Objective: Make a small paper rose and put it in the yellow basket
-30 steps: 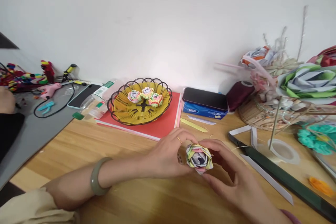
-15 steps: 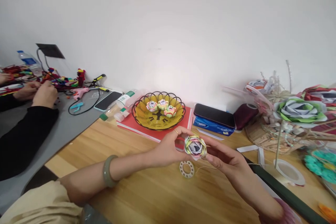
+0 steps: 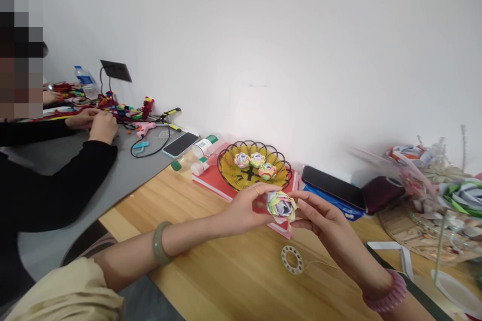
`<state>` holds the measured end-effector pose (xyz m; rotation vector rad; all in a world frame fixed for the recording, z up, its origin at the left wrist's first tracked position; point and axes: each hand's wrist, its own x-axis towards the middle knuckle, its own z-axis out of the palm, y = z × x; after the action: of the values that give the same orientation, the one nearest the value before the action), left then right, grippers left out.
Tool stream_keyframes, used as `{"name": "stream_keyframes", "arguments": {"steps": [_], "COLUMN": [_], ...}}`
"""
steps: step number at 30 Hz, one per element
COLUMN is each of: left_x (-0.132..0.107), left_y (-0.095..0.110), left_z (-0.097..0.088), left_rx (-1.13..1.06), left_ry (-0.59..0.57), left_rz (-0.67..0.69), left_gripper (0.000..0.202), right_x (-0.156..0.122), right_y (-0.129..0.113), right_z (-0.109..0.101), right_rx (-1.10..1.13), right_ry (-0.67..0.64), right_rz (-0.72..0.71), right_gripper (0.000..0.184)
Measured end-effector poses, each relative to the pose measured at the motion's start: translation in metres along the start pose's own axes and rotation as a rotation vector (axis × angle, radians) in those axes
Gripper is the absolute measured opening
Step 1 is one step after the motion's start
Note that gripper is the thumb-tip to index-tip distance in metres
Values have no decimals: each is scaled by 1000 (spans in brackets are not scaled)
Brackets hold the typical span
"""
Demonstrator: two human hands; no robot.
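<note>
A folded paper flower [image 3: 280,206] in white, yellow, green and pink is held up between both hands above the wooden table. My left hand [image 3: 246,210] grips its left side, thumb below and fingers above. On the opposite side, the fingers of my right hand [image 3: 324,218] close on the flower's edge. Behind it, a yellow woven basket [image 3: 226,173] with a black looped rim holds three similar small paper flowers [image 3: 257,160]. Below my hands a white ring-shaped spool [image 3: 292,260] with holes lies on the table, a thin thread running from it.
A red book [image 3: 205,180] lies under the basket. A phone [image 3: 333,184] rests on a blue packet. Plastic bottles [image 3: 188,153], another phone [image 3: 181,145] and a pink glue gun [image 3: 143,129] are at left, near a co-worker's hands [image 3: 101,125]. Decorated flowers [image 3: 465,195] crowd the right.
The view has swung left, so things appear farther right and more of the co-worker shows. The paper flower, still in both hands, has tilted slightly.
</note>
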<state>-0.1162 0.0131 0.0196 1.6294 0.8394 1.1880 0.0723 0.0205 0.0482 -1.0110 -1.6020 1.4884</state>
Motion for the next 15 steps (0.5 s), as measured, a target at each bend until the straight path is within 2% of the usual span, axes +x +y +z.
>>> {"name": "stream_keyframes", "arguments": {"steps": [2, 4, 6, 8, 10, 12, 15], "left_x": [0, 1, 3, 6, 10, 14, 19], "left_y": [3, 7, 10, 10, 9, 5, 0], "left_z": [-9, -18, -28, -39, -53, -68, -89], "left_rx": [-34, -50, -47, 17, 192, 356, 419], "left_ry": [-1, -8, -24, 7, 133, 293, 392], "left_rz": [1, 5, -9, -19, 6, 47, 54], "left_gripper": [53, 57, 66, 74, 76, 68, 57], "right_x": [6, 13, 22, 36, 53, 72, 92], "right_y": [-4, -10, -14, -16, -14, -9, -1], "right_z": [6, 13, 19, 22, 23, 22, 20], "right_rx": [-121, -312, -538, -730, -831, -893, -960], "right_ry": [-35, -39, 7, 69, 134, 179, 132], "right_rz": [-79, -236, -405, -499, -508, -475, -404], "right_gripper": [42, 50, 41, 31, 29, 29, 29]}}
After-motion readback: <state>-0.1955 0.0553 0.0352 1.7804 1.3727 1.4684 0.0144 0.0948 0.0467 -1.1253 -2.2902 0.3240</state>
